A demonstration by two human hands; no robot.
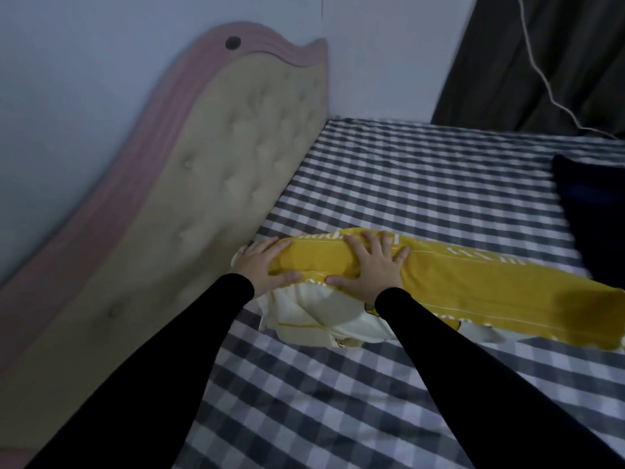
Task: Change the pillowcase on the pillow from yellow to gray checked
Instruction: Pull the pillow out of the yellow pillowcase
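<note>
A pillow in a yellow pillowcase (473, 286) lies across the bed, its left end close to the headboard. The case's pale cream open end (314, 316) bunches up near me. My left hand (263, 265) grips the pillow's left end, fingers over the top and thumb underneath. My right hand (368, 265) lies spread over the pillow a little to the right, fingers splayed across the yellow fabric and thumb at the edge of the yellow band. No gray checked pillowcase can be told apart from the sheet.
The bed wears a gray and white checked sheet (422, 184). A beige tufted headboard (209, 184) with a pink rim stands at the left. A dark folded cloth (595, 214) lies at the right edge. A dark curtain (548, 62) and white cable (544, 76) hang behind.
</note>
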